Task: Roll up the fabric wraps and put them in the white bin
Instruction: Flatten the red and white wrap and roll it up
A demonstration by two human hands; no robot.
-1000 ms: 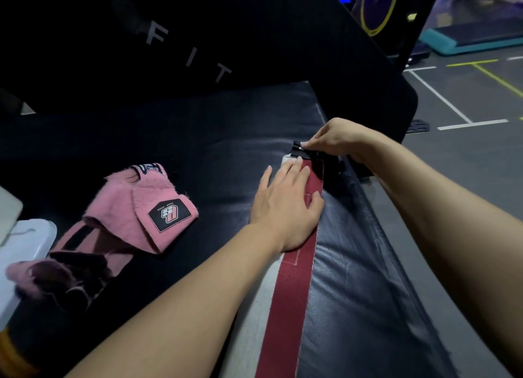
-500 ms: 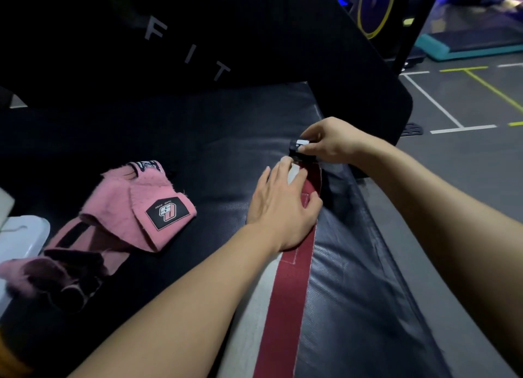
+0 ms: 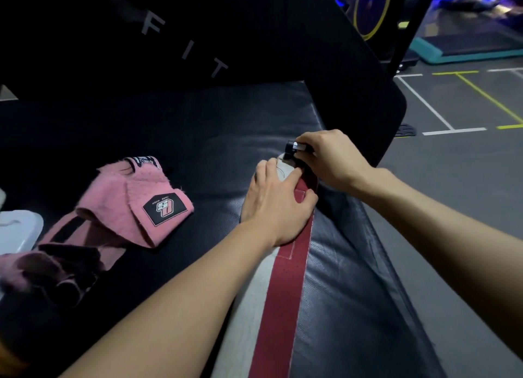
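Note:
A long red and white fabric wrap (image 3: 278, 298) lies stretched along the right side of a black padded bench (image 3: 169, 157), running toward me. My left hand (image 3: 276, 199) rests on the wrap near its far end, fingers on the cloth. My right hand (image 3: 329, 158) pinches the wrap's dark far end, folded over into a small roll. A pink wrap (image 3: 124, 205) with a black logo patch lies crumpled at the left. The corner of a white bin (image 3: 17, 230) shows at the left edge.
A black upright pad with letters (image 3: 184, 46) rises behind the bench. The bench's right edge drops to a grey gym floor (image 3: 452, 179) with painted lines. Dark straps (image 3: 65, 284) lie by the pink wrap.
My right hand has turned the dark end of the wrap over toward me. My left hand's fingers have drawn in a little on the cloth.

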